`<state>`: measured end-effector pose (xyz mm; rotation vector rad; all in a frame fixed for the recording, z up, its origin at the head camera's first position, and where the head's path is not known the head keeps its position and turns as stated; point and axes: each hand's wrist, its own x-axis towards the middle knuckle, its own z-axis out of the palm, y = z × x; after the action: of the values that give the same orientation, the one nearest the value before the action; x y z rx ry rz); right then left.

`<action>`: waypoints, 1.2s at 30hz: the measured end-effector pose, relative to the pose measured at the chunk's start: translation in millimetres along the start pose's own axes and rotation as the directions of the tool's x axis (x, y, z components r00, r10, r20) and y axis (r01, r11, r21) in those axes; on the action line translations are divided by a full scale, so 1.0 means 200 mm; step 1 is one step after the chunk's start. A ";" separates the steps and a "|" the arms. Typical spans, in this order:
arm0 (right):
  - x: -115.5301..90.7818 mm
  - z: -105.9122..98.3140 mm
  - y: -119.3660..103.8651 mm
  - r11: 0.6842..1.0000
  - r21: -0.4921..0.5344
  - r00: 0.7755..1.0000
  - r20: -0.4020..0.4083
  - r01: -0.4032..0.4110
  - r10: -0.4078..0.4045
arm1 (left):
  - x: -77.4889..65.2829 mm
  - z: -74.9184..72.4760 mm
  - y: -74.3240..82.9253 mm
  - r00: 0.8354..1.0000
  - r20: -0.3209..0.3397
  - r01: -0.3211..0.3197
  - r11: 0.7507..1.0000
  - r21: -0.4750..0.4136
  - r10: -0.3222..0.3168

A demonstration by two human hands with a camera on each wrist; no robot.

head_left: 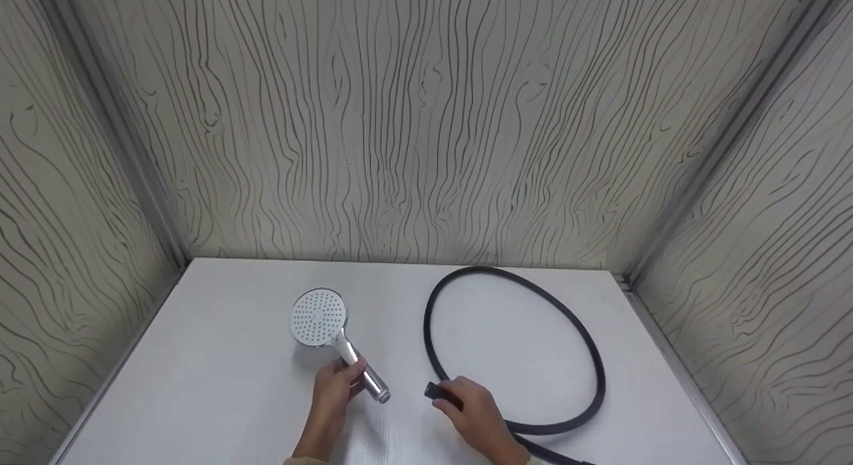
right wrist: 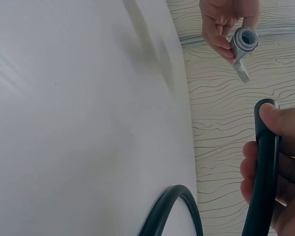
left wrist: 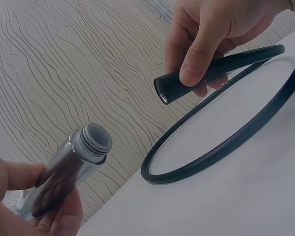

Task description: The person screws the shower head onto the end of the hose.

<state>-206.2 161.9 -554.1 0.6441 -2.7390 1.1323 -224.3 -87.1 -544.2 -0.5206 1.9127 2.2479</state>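
Note:
My left hand [head_left: 333,388] grips the chrome handle of a shower head [head_left: 319,317], its round, dotted spray face turned up and to the left. The handle's threaded end [left wrist: 96,140] points toward the right hand. Between thumb and fingers, my right hand [head_left: 474,412] holds a black shower hose [head_left: 598,358] near its end fitting [left wrist: 173,88]. That fitting's open mouth faces the handle's thread, with a gap between the two. In the right wrist view the thumb lies along the hose end [right wrist: 263,115].
The rest of the hose loops over the right side of the white table [head_left: 220,358], its tail running off the front edge of the head view. Wood-grain patterned panels [head_left: 400,118] enclose the table at the back and both sides, with grey corner posts [head_left: 120,138].

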 end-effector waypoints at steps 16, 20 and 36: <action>0.00 0.00 -0.04 0.998 -0.006 0.997 -0.059 0.058 -0.059 | -0.06 0.06 0.04 0.998 -0.014 -0.060 0.998 -0.007 0.059; 0.00 0.00 -0.05 0.997 -0.006 0.995 -0.069 0.073 -0.073 | -0.07 0.07 0.04 0.997 -0.029 -0.078 0.997 -0.002 0.078; 0.00 -0.02 -0.08 0.999 0.007 0.998 -0.043 0.049 -0.049 | -0.08 0.10 0.03 0.990 -0.051 -0.130 0.991 -0.020 0.129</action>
<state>-200.0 154.3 -542.0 0.6765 -2.6695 1.1336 -213.6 -66.8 -530.7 -0.4726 2.0016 2.3601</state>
